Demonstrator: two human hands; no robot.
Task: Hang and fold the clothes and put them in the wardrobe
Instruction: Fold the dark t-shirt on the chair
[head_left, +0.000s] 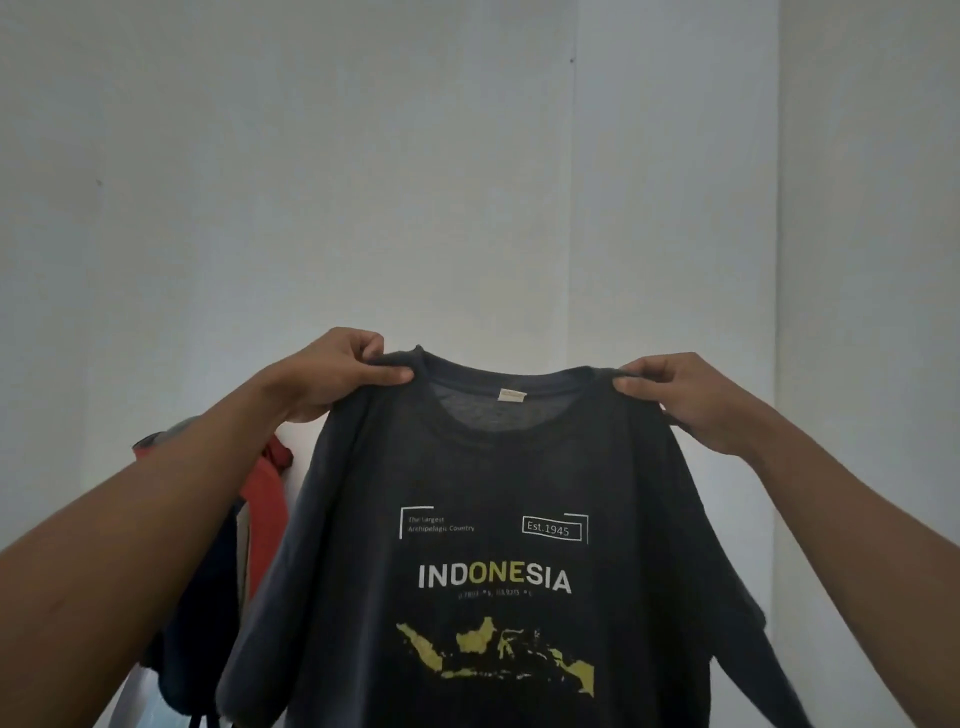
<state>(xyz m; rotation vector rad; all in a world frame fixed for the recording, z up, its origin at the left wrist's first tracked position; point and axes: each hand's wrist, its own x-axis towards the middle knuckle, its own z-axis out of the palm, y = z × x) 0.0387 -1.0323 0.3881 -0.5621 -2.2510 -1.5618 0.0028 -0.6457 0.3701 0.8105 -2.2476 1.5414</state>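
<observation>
Both forearms bare to the frame edge, no sleeves in view. Left hand (332, 371) and right hand (691, 402): no gloves, rings, watch or wristbands visible. Fingers (387, 375) bare, nails short. Nothing else of the body in shot.

a plain pale wall (363, 156) fills most of the view, meeting a second wall (872, 208) at a vertical corner on the right. a small dark mark (572, 60) sits high on the wall, and another faint speck (98, 182) lies at left.
</observation>
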